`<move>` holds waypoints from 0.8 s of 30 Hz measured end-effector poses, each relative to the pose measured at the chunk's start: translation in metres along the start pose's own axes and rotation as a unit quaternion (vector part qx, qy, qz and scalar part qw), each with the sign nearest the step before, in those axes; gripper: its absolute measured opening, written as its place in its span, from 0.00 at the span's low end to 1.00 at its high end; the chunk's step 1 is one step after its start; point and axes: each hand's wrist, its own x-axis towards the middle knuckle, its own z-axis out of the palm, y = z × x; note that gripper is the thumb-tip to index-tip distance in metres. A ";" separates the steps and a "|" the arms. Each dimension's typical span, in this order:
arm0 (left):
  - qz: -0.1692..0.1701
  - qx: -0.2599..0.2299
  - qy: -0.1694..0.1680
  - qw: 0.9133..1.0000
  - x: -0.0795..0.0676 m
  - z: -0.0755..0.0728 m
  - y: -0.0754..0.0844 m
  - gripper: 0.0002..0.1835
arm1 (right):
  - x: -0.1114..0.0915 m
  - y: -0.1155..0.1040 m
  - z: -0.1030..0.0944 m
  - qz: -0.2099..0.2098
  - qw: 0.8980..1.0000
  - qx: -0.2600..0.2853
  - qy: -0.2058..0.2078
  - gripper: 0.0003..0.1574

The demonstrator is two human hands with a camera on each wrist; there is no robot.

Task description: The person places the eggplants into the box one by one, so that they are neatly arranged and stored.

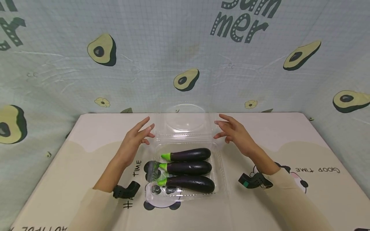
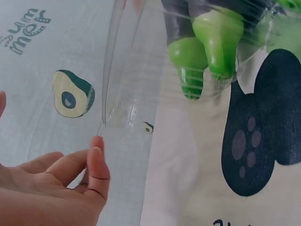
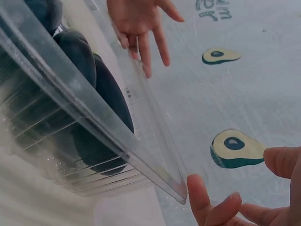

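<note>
A clear plastic clamshell box (image 1: 221,183) sits on the table with its lid (image 1: 186,136) raised at the back. Inside lie three dark purple eggplants, a back one (image 1: 192,155), a middle one (image 1: 190,167) and a front one (image 1: 192,183), green stem ends toward the left. My left hand (image 1: 131,144) is beside the lid's left edge, fingers extended; in the left wrist view a fingertip (image 2: 96,143) is right at that edge. On the opposite side my right hand (image 1: 238,136) has its fingers spread, with one fingertip (image 3: 197,186) at the lid's corner in the right wrist view.
A printed cloth (image 1: 260,192) with panda drawings and lettering covers the table (image 1: 289,134). Behind it hangs a light backdrop (image 1: 150,48) with avocado prints. Each wrist wears a black strap mount, a left one (image 1: 126,190) and a right one (image 1: 254,180).
</note>
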 end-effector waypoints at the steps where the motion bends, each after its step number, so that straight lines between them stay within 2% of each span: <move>1: 0.001 0.007 0.002 1.000 -0.001 0.000 0.000 0.33 | -0.001 0.000 0.000 -0.001 1.000 0.002 -0.001 0.38; 4: 0.006 0.019 0.004 1.000 -0.002 -0.001 -0.001 0.33 | -0.002 0.001 0.000 -0.007 1.000 0.005 -0.003 0.39; 8: 0.018 0.012 -0.011 1.000 -0.004 -0.002 -0.004 0.33 | -0.004 0.003 0.000 -0.020 1.000 0.000 -0.003 0.38; 24: 0.105 -0.005 -0.016 0.994 -0.010 0.001 -0.006 0.30 | -0.013 0.009 0.003 -0.090 0.996 0.022 0.007 0.35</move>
